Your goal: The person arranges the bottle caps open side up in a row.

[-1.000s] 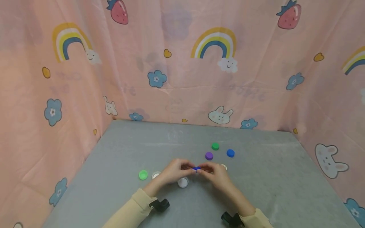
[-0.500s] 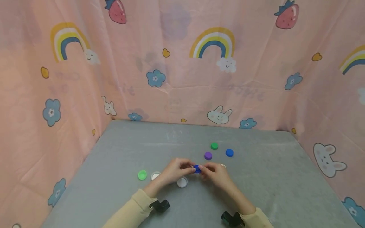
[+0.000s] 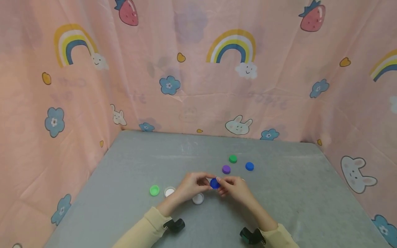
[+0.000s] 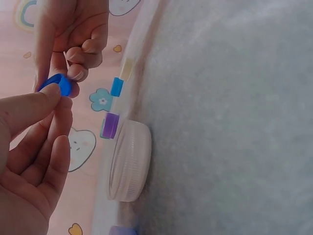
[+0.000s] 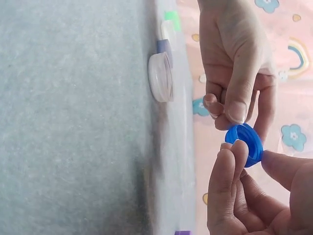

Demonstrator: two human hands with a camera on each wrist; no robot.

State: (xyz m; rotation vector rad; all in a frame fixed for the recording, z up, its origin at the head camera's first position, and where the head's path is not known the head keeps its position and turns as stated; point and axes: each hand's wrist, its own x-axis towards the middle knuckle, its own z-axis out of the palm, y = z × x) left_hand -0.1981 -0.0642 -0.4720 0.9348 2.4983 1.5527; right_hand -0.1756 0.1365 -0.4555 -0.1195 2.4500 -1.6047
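A blue bottle cap is held above the table between both hands, its closed face showing in the head view. My left hand pinches it from the left with thumb and fingers. From the right, my right hand grips the opposite edge between thumb and fingertips. In the right wrist view the cap's hollow, ridged inside shows, with the left thumb at its upper rim. The left wrist view also shows the cap between the two hands, partly covered by the left thumb.
On the grey table, a purple cap, a green cap and another blue cap lie beyond the hands. A light green cap and two whitish lids, one round lid and one ringed lid, lie by the left arm.
The blue cap has turned from nearly edge-on to showing its round face in the head view. Fingers of both hands have shifted around its rim; the arms stay nearly in place.
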